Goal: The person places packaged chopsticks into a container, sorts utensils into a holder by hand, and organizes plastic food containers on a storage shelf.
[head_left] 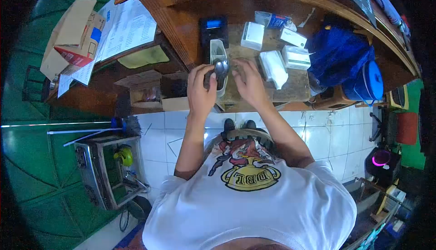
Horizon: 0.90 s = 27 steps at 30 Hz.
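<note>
A long narrow whitish container (217,46) stands on the wooden surface in front of the person. Metal spoons (221,67) show at its middle, their rounded ends shining. My left hand (200,86) is at the container's left side, its fingers curved near the spoons; whether it grips one is too small to tell. To the right of the container, my right hand (248,81) has its fingers apart and nothing in them. White packs lie beyond and right of it: one (252,36) upper left, one (273,68) near the right hand, one (296,57) farther right.
A small white box (293,37) and a clear-and-blue packet (274,21) lie at the back. Behind the container is a dark device (213,30) with a lit screen. Blue cloth (336,55) and a blue lidded bucket (373,81) stand right. Papers (129,30) and a cardboard box (75,41) are left.
</note>
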### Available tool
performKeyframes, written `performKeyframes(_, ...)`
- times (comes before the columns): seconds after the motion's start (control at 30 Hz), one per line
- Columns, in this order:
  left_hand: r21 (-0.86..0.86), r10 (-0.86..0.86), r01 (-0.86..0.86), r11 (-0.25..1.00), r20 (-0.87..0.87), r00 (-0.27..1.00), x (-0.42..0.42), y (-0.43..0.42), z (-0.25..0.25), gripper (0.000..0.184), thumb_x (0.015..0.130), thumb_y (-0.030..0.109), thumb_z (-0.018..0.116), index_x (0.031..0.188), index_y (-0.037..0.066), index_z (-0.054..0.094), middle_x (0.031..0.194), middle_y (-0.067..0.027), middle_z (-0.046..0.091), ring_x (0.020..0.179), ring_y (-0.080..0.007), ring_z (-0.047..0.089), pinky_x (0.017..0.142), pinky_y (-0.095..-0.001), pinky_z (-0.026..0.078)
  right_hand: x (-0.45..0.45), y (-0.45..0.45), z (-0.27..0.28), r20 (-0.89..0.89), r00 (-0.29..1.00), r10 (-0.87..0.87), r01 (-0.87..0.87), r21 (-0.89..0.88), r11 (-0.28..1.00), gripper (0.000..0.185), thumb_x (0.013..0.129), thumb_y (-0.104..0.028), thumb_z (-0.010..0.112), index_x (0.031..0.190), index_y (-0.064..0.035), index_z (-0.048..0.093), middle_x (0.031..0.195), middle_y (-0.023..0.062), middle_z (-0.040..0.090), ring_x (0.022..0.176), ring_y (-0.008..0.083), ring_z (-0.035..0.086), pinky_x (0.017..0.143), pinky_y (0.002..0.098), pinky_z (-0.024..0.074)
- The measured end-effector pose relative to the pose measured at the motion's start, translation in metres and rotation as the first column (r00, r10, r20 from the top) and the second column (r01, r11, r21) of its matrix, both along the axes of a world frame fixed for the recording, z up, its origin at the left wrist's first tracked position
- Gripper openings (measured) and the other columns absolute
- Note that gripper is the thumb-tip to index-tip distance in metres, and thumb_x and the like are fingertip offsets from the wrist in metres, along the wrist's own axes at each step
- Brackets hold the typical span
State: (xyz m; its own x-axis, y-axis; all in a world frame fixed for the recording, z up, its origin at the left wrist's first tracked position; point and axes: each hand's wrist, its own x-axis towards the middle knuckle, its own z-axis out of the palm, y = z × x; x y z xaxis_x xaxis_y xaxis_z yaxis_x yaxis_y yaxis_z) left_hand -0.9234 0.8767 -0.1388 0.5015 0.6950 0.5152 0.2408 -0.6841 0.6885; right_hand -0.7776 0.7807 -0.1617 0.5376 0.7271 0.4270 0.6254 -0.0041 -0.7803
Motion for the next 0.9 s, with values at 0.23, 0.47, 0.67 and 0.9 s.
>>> performKeyframes(0.23, 0.216, 0.132, -0.13, 0.968, 0.006, 0.991, 0.016, -0.031, 0.005, 0.021, 0.086, 0.006, 0.065, 0.108, 0.005, 0.066, 0.114, -0.0128, 0.063, 0.108, -0.0343, 0.059, 0.094, -0.0429, 0.046, 0.019, -0.025, 0.005, -0.011, 1.0, 0.014, -0.015, -0.054, 0.998, 0.034, 0.093, -0.01, 0.062, 0.125, -0.0002, 0.06, 0.127, 0.0217, 0.059, 0.119, 0.0406, 0.057, 0.101, 0.0421, 0.0446)
performKeyframes(0.47, 0.131, 0.084, -0.084, 0.988, 0.009, 0.996, 0.017, -0.053, -0.014, 0.02, 0.086, 0.005, 0.064, 0.106, 0.005, 0.066, 0.112, -0.0122, 0.064, 0.107, -0.0336, 0.059, 0.092, -0.0427, 0.047, 0.027, -0.049, 0.002, -0.041, 0.997, 0.071, -0.073, -0.063, 0.995, 0.032, 0.091, -0.01, 0.063, 0.122, -0.0011, 0.06, 0.123, 0.0214, 0.059, 0.116, 0.0413, 0.057, 0.099, 0.0435, 0.0458)
performKeyframes(0.67, 0.032, 0.081, -0.08, 0.996, -0.039, 0.996, 0.018, -0.087, -0.028, 0.018, 0.088, 0.005, 0.063, 0.106, 0.005, 0.067, 0.11, -0.0127, 0.064, 0.105, -0.0337, 0.06, 0.091, -0.0426, 0.048, 0.035, -0.074, -0.014, 0.019, 0.994, 0.104, -0.102, -0.087, 0.991, 0.03, 0.092, -0.009, 0.063, 0.121, -0.002, 0.061, 0.121, 0.021, 0.06, 0.115, 0.0403, 0.059, 0.097, 0.0417, 0.0471)
performKeyframes(0.9, -0.12, 0.117, -0.124, 0.985, -0.063, 0.991, 0.002, -0.127, -0.062, 0.017, 0.089, 0.008, 0.063, 0.106, 0.005, 0.066, 0.104, -0.0162, 0.065, 0.099, -0.0375, 0.062, 0.088, -0.0432, 0.049, 0.025, -0.107, -0.055, -0.122, 0.964, 0.238, -0.257, -0.177, 0.95, 0.027, 0.094, -0.012, 0.065, 0.119, -0.0021, 0.063, 0.104, 0.018, 0.067, 0.094, 0.0319, 0.068, 0.084, 0.0377, 0.0534)
